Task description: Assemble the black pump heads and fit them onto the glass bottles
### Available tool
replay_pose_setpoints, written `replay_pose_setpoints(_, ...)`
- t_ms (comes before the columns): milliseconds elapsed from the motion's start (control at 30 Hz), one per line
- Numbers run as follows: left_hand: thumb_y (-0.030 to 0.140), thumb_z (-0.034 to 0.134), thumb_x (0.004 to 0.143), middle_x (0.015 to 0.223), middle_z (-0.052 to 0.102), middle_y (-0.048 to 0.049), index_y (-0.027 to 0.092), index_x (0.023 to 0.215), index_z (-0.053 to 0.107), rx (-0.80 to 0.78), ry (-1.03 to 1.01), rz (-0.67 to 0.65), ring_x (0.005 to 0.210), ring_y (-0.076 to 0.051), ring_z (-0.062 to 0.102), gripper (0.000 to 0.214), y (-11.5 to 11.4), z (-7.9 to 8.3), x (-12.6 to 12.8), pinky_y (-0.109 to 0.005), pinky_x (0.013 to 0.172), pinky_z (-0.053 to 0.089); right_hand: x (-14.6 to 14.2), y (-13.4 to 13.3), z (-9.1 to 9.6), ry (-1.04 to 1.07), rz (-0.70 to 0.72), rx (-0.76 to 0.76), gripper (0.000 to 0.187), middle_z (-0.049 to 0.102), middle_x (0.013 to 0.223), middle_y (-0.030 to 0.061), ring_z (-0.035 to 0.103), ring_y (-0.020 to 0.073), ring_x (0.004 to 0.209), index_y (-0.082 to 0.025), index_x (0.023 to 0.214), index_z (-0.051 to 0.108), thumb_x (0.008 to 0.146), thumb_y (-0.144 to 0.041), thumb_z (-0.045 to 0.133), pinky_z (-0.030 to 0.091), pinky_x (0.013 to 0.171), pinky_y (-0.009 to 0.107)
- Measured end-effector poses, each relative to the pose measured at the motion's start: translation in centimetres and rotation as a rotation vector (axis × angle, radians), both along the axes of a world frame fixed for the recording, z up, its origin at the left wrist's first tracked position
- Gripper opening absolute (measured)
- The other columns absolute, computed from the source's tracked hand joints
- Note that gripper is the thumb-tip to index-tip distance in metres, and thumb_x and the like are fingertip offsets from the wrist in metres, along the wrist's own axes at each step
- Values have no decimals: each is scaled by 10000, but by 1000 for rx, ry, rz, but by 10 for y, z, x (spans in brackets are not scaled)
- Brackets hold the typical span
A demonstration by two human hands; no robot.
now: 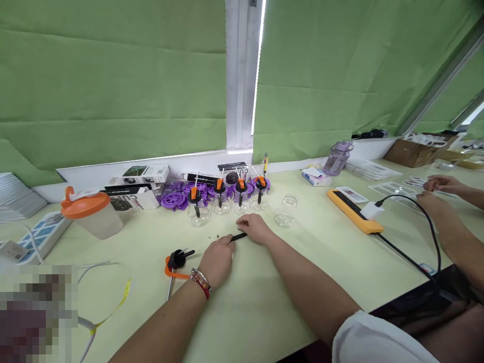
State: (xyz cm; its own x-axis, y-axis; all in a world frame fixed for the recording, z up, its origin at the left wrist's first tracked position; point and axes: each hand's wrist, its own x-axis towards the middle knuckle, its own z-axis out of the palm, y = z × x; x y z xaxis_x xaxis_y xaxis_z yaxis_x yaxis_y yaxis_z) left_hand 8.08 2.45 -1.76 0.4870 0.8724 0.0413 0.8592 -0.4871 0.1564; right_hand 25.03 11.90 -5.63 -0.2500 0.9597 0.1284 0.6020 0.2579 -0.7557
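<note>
My left hand [217, 261] lies on the pale table [264, 302] with fingers curled around one end of a thin black rod [239, 236]. My right hand [255, 227] rests knuckles up on the rod's other end, fingers bent over it. A bead bracelet [201, 281] is on my left wrist. Just left of that hand lies a black-and-orange cap with a tube [177, 262]. Behind my hands stand several small glass jars with orange-black caps [227, 199]. An uncapped glass jar [286, 209] sits to the right.
Purple plastic wheels [177, 197] and small boxes [141, 176] line the window sill. An orange-lidded cup [91, 212] stands left, an orange power strip [353, 210] with a black cable right. Another person's hands [440, 191] work at far right. Green blinds hang behind.
</note>
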Motion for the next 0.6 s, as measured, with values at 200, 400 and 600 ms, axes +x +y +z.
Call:
replay_pose_setpoints(200, -25, 380, 763, 1302, 551, -128, 125, 993, 648, -11, -3, 28, 1061, -210, 588, 383, 3, -2, -2, -327, 936, 438, -8, 0, 3, -9, 3, 14, 153, 695, 796, 27, 608, 148, 721, -195, 874, 724, 751, -167, 638, 465, 682, 260)
replay_pose_setpoints(400, 6, 384, 792, 1299, 551, -151, 113, 956, 660, -16, 18, 26, 1073, -223, 589, 338, 2, 1, -5, -334, 956, 428, -26, 6, 6, -43, 36, 39, 143, 707, 821, 37, 618, 157, 739, -191, 845, 728, 760, -145, 623, 465, 686, 264)
replay_pose_setpoints(600, -24, 378, 745, 1269, 566, -140, 114, 899, 662, -20, 66, 52, 974, -214, 624, 350, 0, 4, -9, -314, 855, 481, -41, 9, 12, -96, 182, 89, 170, 707, 891, 29, 624, 167, 826, -217, 826, 740, 763, -123, 614, 459, 756, 266)
